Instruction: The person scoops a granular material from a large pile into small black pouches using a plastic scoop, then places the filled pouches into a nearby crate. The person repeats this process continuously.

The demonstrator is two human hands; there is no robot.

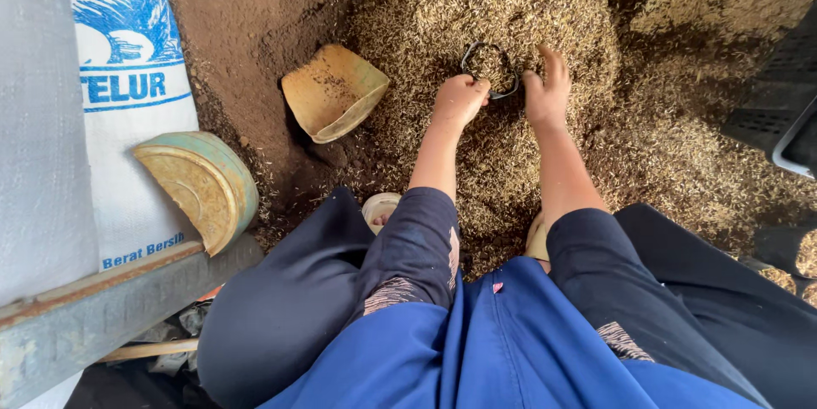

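The left hand (459, 100) is clenched on the rim of a small black flexible bag (491, 68), while the right hand (546, 90) lies flat and spread beside the bag's mouth, pressed into the heap of rice husks (511, 0). The bag sits sunk in the heap, its mouth held open and already showing husks inside, though how full it is cannot be told. The husks are dry, pale and flaky; dark crumbly soil (247, 26) lies alongside, with a worn yellow plastic scoop (334, 90) resting on it.

Two hands (459, 101), one black ring (491, 69), one scoop (334, 91), one tin (204, 183), two sacks (128, 77).
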